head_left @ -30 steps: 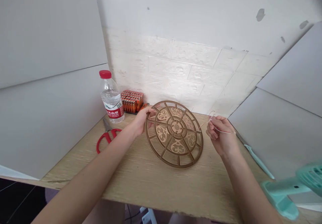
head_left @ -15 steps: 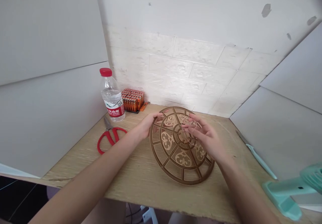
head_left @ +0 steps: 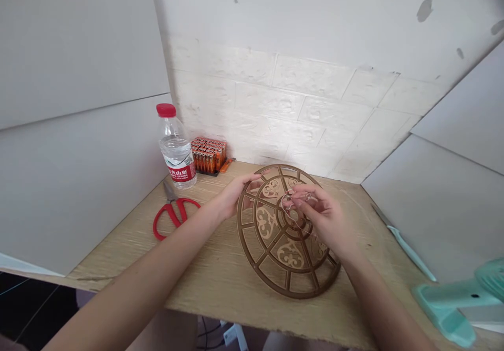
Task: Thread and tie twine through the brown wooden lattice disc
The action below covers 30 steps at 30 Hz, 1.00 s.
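Note:
A round brown openwork disc (head_left: 280, 254) with cut-out scroll patterns stands tilted on the wooden table (head_left: 220, 277), its lower rim resting on the top. My left hand (head_left: 232, 196) grips the disc's upper left rim and holds it up. My right hand (head_left: 325, 217) is over the middle of the disc, fingers pinched on a thin clear thread (head_left: 286, 203) that loops in front of the hub. The thread is faint and hard to follow.
A water bottle (head_left: 176, 150) with a red cap stands at the back left, beside a tray of orange batteries (head_left: 207, 156). Red scissors (head_left: 173, 212) lie left of the disc. A mint knife (head_left: 407, 248) and a mint fan (head_left: 464, 301) are at the right. White panels wall both sides.
My right hand came in from the right of the disc to its centre, bringing the thread. The disc has been tipped more upright and shifted slightly right.

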Each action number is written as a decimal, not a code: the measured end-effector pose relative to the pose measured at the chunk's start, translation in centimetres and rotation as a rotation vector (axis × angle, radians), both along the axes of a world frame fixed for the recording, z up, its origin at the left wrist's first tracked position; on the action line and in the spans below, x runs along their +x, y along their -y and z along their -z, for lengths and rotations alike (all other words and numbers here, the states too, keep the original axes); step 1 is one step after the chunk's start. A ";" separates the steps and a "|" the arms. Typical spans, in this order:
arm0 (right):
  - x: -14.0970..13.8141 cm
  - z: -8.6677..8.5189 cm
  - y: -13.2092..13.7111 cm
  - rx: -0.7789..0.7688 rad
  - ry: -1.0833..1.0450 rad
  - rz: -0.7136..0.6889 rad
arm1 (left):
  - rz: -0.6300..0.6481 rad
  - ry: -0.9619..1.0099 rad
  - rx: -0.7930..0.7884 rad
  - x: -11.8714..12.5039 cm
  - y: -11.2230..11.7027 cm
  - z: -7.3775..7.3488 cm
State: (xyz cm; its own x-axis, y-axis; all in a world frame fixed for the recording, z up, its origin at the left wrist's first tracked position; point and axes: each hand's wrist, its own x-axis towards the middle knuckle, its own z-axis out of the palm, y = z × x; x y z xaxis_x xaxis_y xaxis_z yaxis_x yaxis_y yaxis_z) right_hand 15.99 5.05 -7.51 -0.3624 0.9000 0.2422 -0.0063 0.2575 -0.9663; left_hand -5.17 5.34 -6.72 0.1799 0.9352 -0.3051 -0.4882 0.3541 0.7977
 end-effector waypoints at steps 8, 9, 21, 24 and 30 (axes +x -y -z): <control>0.2 0.2 -0.5 -0.071 -0.052 -0.057 | 0.018 0.002 0.013 0.1 0.0 -0.1; 0.2 0.2 -0.5 -0.086 -0.061 -0.071 | 0.017 0.001 0.010 0.0 0.0 -0.1; 0.4 -0.4 0.1 -0.024 -0.030 -0.122 | 0.019 -0.004 0.016 0.1 0.0 0.0; 0.4 -0.3 0.1 -0.043 -0.089 -0.117 | 0.024 -0.006 0.019 0.0 -0.1 0.2; 0.3 -0.1 -0.2 -0.040 0.027 0.032 | 0.033 -0.001 0.028 -0.2 -0.2 0.5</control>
